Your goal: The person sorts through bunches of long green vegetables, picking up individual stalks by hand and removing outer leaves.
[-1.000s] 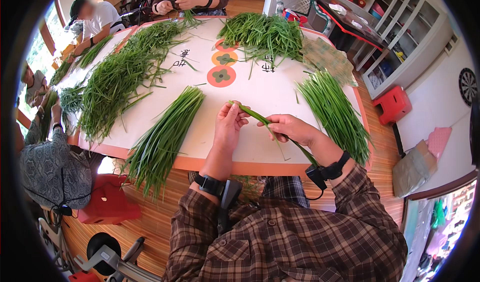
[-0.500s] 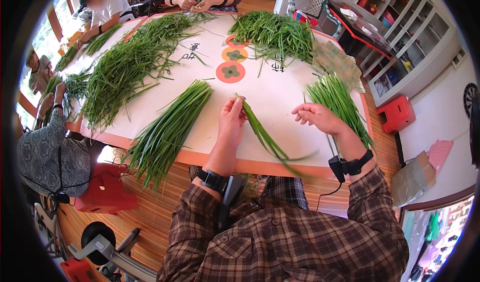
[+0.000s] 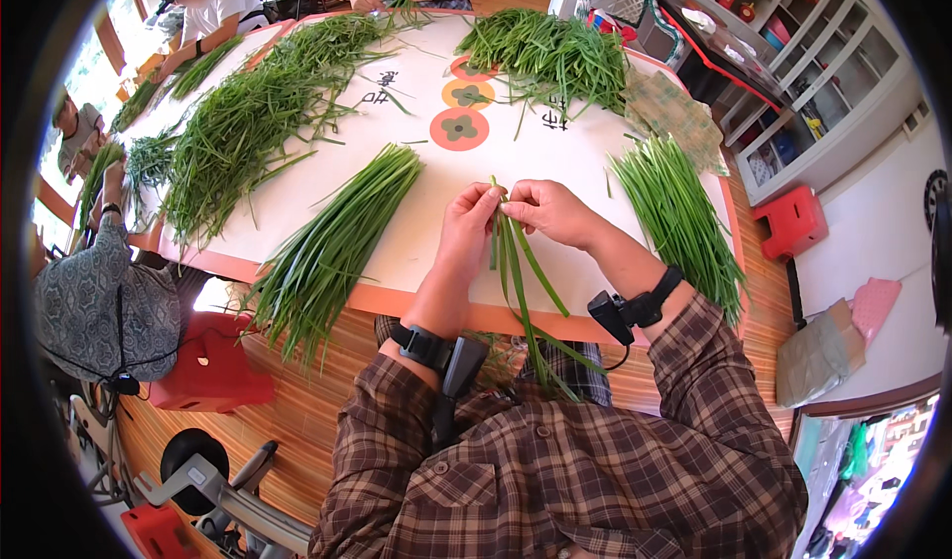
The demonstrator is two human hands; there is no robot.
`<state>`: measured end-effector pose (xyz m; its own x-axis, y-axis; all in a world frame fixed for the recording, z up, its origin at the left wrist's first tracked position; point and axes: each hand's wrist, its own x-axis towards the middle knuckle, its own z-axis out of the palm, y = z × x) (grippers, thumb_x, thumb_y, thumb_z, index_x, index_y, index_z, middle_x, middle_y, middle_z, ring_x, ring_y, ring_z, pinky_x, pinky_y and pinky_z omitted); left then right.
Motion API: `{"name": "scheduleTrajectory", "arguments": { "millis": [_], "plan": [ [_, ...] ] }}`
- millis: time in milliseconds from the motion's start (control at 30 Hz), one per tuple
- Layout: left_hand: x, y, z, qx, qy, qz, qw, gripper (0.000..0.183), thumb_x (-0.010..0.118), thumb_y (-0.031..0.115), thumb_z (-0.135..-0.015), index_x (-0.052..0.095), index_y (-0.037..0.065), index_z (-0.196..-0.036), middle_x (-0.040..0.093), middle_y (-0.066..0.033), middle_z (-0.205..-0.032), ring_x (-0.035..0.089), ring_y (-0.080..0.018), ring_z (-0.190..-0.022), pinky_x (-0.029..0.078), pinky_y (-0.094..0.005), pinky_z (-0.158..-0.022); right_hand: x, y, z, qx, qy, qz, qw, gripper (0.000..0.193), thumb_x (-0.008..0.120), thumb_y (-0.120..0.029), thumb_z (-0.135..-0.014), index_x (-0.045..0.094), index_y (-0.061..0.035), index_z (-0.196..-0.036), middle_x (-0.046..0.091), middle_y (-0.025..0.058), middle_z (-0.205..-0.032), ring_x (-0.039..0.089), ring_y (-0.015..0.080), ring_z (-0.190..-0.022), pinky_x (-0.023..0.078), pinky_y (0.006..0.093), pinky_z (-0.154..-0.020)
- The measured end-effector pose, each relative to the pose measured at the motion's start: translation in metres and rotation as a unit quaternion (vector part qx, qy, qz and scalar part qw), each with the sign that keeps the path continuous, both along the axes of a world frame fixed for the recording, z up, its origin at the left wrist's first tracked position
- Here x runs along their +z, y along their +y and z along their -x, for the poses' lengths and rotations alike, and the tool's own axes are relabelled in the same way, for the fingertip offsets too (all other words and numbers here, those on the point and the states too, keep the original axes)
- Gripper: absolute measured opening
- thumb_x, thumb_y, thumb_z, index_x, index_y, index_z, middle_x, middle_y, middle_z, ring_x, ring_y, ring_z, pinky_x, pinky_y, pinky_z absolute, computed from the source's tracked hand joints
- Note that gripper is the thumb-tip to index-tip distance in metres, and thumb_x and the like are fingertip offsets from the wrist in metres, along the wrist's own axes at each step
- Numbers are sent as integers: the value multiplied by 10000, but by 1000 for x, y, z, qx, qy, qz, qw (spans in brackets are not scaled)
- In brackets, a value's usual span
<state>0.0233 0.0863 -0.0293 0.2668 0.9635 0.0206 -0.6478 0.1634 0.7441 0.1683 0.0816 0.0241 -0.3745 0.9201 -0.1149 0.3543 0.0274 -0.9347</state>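
Near the table's front edge, my left hand (image 3: 466,234) pinches the pale top end of a few garlic chives (image 3: 518,286). My right hand (image 3: 557,214) meets it there, thumb and fingertips closed on the same end. The long flat leaves droop over the table edge toward my lap and fan apart. To the left of my hands lies a neat bundle of chives (image 3: 342,237), its leaf tips hanging past the edge. Another aligned bundle (image 3: 679,224) rests by my right forearm. Exactly what sits between my right fingertips is partly hidden.
Loose heaps of chives lie along the table's left side (image 3: 248,132) and far right (image 3: 545,53). A patterned cloth (image 3: 674,118) is at the right edge. Other people work at the left and far sides. Red stools (image 3: 213,375) stand on the wooden floor.
My right hand has come left from beside the right bundle and joined my left hand at the chives' top end. The leaves, swung out to the right before, now hang down more steeply.
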Motion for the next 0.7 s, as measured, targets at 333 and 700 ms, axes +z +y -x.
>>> {"name": "scheduleTrajectory", "arguments": {
  "millis": [333, 700],
  "plan": [
    [6, -1, 5, 63, -27, 73, 995, 110, 520, 189, -860, 550, 86, -837, 498, 31, -666, 462, -56, -618, 390, -204, -558, -1, -34, -35, 3, 89, 170, 981, 191, 548, -264, -836, 538, -76, -868, 563, -4, -748, 492, 53, -624, 382, 178, -545],
    [2, 2, 2, 46, -42, 57, 996, 83, 521, 143, -858, 526, 67, -823, 534, 6, -720, 489, -67, -603, 418, -198, -554, -14, -33, -2, -13, 25, 49, 998, 162, 507, -174, -859, 557, -23, -891, 515, -19, -760, 442, 74, -707, 393, 218, -672]
  ]
}}
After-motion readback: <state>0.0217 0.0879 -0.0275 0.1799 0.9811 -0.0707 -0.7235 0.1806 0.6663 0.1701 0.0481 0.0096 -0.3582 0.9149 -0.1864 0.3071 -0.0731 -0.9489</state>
